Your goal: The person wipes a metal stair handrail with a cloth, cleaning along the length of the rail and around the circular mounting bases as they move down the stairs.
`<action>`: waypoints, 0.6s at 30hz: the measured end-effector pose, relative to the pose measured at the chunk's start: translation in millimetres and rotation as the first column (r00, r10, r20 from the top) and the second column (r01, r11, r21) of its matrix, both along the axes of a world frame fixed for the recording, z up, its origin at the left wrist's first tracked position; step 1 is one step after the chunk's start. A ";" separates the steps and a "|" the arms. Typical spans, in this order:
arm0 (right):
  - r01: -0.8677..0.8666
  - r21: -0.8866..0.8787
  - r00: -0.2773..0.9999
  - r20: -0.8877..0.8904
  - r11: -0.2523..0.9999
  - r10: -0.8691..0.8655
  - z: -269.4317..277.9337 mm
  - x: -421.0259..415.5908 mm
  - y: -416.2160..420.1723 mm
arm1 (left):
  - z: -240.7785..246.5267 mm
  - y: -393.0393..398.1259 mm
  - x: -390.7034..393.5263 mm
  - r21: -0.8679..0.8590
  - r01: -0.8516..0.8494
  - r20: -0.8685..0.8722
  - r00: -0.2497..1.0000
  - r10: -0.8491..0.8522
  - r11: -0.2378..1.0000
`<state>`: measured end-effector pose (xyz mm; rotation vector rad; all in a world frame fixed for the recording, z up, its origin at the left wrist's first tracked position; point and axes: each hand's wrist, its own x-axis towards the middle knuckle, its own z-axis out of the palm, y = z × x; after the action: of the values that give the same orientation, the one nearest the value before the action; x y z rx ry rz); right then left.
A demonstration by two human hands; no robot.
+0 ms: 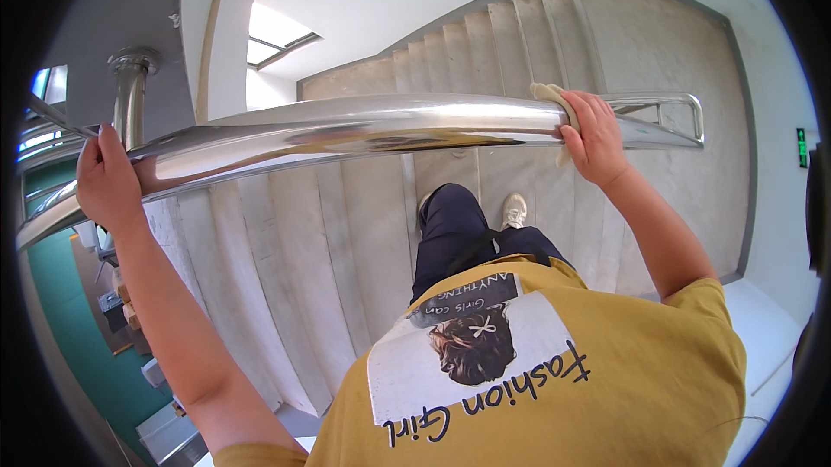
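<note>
A shiny stainless steel handrail (363, 118) runs across the view in front of me. At its left part my left hand (109, 178) is closed around the rail, close to an upright metal post (132, 94). My right hand (594, 136) grips the rail farther right, with a beige cloth (548, 94) between hand and metal. The cloth is wrapped over the rail, its ends showing above and below. The fingers' undersides are hidden on both hands.
Concrete steps (285, 259) descend or rise at the left below the rail, which I cannot tell. Another flight (480, 45) lies beyond it, beside a landing (675, 45). A green lit sign (802, 147) hangs on the right wall. Boxes (130, 314) stand on a green floor, lower left.
</note>
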<state>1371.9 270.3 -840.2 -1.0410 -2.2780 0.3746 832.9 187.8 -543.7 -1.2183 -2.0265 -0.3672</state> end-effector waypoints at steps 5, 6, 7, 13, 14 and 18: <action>-0.049 0.052 0.998 -0.030 0.997 0.050 58.3 -95.9 -16.0 | 6.4 -5.2 10.3 -0.033 0.012 -0.025 1.000 -0.013 0.999; -0.078 0.044 0.994 -0.079 0.996 0.082 75.5 -120.8 -21.5 | 7.7 -7.0 12.1 -0.034 0.003 -0.009 1.000 -0.003 0.999; -0.106 0.039 0.986 -0.126 0.994 0.111 91.0 -145.7 -26.3 | 7.3 -7.3 12.8 -0.034 -0.004 0.008 1.000 0.005 0.999; -0.068 0.376 0.958 -0.234 0.924 0.165 129.5 -238.9 -39.2 | 8.2 -1.0 19.3 0.013 0.028 0.024 0.999 -0.029 1.000; -0.076 0.363 0.950 -0.256 0.929 0.178 129.7 -237.2 -38.9 | 9.1 -0.3 20.3 0.016 0.025 0.031 0.999 -0.025 1.000; -0.147 0.275 0.956 -0.208 0.950 0.208 122.6 -206.9 -39.7 | 6.9 -5.0 16.8 0.032 0.063 0.012 0.998 -0.063 0.997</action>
<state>1165.0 230.6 -717.6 -0.6258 -2.1415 0.2520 849.7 182.9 -536.8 -1.2655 -1.9892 -0.4374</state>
